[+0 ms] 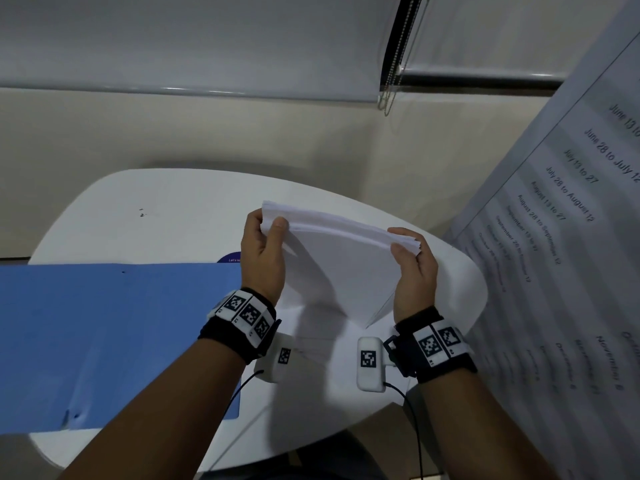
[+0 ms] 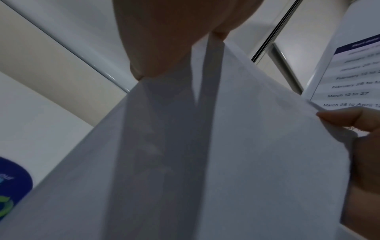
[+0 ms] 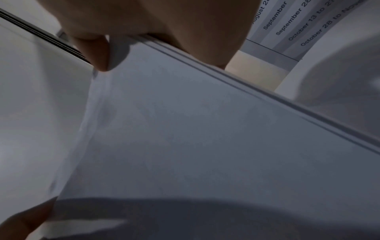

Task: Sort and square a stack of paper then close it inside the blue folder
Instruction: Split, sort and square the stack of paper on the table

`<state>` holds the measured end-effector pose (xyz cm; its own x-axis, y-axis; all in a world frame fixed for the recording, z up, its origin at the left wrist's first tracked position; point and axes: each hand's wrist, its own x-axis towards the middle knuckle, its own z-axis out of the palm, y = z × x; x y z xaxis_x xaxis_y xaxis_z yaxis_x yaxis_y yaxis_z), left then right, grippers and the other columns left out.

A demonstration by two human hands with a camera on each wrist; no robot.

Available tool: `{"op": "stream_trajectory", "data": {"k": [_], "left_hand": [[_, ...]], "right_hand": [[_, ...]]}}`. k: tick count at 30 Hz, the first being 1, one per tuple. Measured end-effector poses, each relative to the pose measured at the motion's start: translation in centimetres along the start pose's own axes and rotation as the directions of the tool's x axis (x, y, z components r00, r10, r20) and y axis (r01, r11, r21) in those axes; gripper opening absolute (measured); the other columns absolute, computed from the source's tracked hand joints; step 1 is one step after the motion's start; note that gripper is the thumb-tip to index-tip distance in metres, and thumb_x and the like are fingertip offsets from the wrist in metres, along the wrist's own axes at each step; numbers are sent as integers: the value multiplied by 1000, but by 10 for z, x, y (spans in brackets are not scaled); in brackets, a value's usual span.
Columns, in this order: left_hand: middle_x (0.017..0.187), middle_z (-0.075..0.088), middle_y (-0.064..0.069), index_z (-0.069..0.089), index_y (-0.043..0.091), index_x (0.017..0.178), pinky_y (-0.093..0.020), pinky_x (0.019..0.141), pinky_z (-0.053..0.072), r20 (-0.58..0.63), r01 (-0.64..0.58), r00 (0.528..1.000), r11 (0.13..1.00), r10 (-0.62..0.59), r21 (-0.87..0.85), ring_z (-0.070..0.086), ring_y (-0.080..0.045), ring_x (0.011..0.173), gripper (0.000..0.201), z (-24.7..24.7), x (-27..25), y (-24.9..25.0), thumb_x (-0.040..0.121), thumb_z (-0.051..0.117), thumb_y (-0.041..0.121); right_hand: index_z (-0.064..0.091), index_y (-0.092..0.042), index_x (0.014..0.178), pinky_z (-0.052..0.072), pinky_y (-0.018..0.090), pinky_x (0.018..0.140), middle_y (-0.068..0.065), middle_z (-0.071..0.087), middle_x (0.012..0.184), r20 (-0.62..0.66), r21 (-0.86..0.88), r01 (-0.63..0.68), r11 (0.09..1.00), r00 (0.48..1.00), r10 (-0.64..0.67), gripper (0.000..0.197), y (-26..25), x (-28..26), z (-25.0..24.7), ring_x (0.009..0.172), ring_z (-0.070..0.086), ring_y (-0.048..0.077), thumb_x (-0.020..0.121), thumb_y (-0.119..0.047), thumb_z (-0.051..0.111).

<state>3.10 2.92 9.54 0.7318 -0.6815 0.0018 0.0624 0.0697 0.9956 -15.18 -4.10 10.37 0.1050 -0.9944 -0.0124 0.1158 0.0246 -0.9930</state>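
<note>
1. Two forearms reach in from the bottom of the head view, each with a black wristband carrying square black-and-white markers and a small white camera unit beneath the wrist.
2. Beneath them is one rounded white table (image 1: 166,220) standing against a cream wall, with pale roller blinds (image 1: 194,43) and a bead chain above. One printed chart of date ranges (image 1: 568,216) leans in at the right.
3. One stack of paper (image 1: 341,265), plain white, is held upright above the table, its top edges roughly aligned and slightly fanned, its lower corner pointing down.
4. Left hand (image 1: 265,258) grips the stack's left end, thumb in front and fingers behind; right hand (image 1: 414,268) pinches the right end the same way.
5. One blue folder (image 1: 114,341) lies open and flat on the table's left side, apart from the paper, partly covering a dark blue round sticker (image 1: 230,258).
</note>
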Motion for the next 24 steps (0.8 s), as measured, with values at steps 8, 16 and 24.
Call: {"op": "stream_trajectory", "data": {"k": [8,16,24], "left_hand": [[99,64,-6,65,15,99,-43,90,48,24,161,987,983,-159,-85,59,-31,95,32,-6,5,-3,83,55,42],[80,56,3,53,19,83,-38,71,41,77,29,997,997,-24,-71,51,-21,77,15,-10,3,-2,91,51,31],[104,76,4,69,14,116,-25,73,55,194,49,978,993,-69,107,72,-9,93,39,-21,8,-17,80,81,25]], "right_hand": [[66,-18,95,46,50,103,3,68,101,-31,88,-173,981,984,177,26,4,3,0,109,62,31,70,-22,69],[75,-26,79,56,28,83,-12,73,80,59,70,-121,990,991,117,11,9,8,-8,83,68,9,79,-16,70],[71,-19,82,59,25,73,-11,76,79,72,-77,-139,987,987,145,25,12,3,-6,79,73,9,69,-3,85]]}}
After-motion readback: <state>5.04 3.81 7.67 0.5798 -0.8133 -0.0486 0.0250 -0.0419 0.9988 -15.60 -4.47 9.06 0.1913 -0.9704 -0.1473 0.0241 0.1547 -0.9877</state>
